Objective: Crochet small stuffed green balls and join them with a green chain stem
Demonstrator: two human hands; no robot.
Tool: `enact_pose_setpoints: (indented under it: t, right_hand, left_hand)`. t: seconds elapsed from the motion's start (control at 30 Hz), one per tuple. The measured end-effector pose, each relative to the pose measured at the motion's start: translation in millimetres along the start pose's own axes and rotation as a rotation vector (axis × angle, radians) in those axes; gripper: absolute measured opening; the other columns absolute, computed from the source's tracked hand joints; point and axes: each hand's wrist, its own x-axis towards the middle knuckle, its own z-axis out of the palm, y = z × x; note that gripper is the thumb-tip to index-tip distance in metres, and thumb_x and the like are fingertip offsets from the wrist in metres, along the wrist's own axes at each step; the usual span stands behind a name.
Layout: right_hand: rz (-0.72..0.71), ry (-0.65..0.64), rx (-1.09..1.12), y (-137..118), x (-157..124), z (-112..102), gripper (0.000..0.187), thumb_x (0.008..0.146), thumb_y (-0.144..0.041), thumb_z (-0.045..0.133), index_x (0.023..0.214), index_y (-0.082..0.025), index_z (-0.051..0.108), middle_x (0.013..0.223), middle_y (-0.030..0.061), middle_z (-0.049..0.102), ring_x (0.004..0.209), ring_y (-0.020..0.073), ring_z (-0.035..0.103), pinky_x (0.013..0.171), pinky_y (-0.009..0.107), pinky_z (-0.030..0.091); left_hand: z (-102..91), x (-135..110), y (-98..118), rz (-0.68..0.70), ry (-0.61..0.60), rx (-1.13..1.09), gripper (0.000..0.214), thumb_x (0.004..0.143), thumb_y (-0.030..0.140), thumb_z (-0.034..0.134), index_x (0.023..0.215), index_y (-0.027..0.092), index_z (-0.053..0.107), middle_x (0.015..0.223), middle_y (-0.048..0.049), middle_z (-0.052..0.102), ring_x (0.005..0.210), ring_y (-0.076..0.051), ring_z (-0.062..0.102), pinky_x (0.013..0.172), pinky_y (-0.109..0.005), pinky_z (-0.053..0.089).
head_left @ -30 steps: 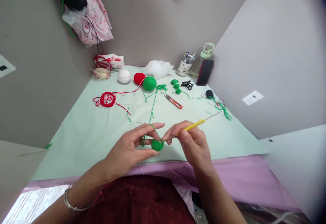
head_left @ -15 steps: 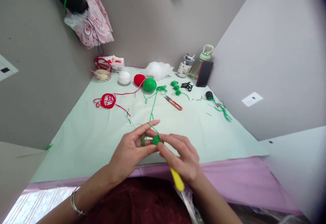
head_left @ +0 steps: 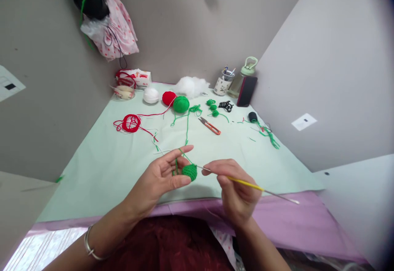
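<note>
My left hand point(head_left: 163, 176) pinches a small green crocheted piece point(head_left: 190, 171) between thumb and fingers, with green yarn point(head_left: 186, 129) looped over the forefinger and running back to a green yarn ball point(head_left: 181, 104). My right hand point(head_left: 235, 189) grips a yellow-handled crochet hook point(head_left: 246, 184); its metal tip touches the green piece and its handle points right. Both hands hover above the near edge of the pale green table mat point(head_left: 101, 164).
Farther back lie orange snips point(head_left: 209, 125), a red yarn tangle point(head_left: 130, 122), red point(head_left: 168, 97) and white point(head_left: 151, 95) balls, white stuffing point(head_left: 191, 85), small green pieces point(head_left: 212, 106), a pen cup point(head_left: 222, 83), a bottle point(head_left: 241, 78) and a phone point(head_left: 247, 91). Grey walls enclose three sides.
My right hand turned the hook: the handle pointed up-right, swung down toward me, and now points right with the tip at the green piece. My left hand stayed put.
</note>
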Motion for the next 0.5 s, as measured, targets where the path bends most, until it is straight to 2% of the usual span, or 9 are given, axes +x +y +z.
enact_pose_setpoints:
  t: [0.1,0.27,0.4,0.5]
  right_hand:
    - [0.144,0.039,0.158,2,0,-2,0.021,0.100,-0.017,0.059,0.104,-0.025,0.078,0.087,0.0030,0.076,0.077,0.0161,0.070,0.071,0.032,0.058]
    - [0.362,0.122,0.419,2,7,-2,0.016,0.097,-0.026,0.066,0.091,-0.022,0.080,0.080,0.0022,0.072,0.062,0.0114,0.068,0.061,0.027,0.055]
    - [0.440,0.092,0.513,0,12,-1,0.016,0.095,-0.029,0.069,0.086,-0.021,0.080,0.075,0.0014,0.069,0.057,0.0108,0.065,0.055,0.025,0.052]
    - [0.367,0.034,0.408,3,7,8,0.019,0.099,-0.027,0.063,0.091,-0.026,0.079,0.076,0.0011,0.068,0.060,0.0123,0.064,0.057,0.027,0.053]
  left_hand:
    - [-2.9,1,1,0.035,-0.053,0.084,0.058,0.077,0.026,0.089,0.132,0.032,0.072,0.096,0.0004,0.061,0.087,-0.012,0.056,0.080,-0.025,0.045]
    - [-6.1,1,6,0.088,-0.132,0.164,0.051,0.082,0.027,0.084,0.130,0.032,0.072,0.099,-0.0007,0.063,0.094,-0.014,0.055,0.085,-0.027,0.044]
    - [-8.1,-1,9,0.084,-0.162,0.230,0.050,0.083,0.025,0.084,0.130,0.035,0.073,0.100,-0.0001,0.063,0.096,-0.014,0.058,0.088,-0.026,0.046]
    - [-5.8,0,3,0.083,-0.131,0.175,0.057,0.082,0.024,0.084,0.135,0.038,0.069,0.103,0.0005,0.066,0.100,-0.014,0.062,0.093,-0.027,0.047]
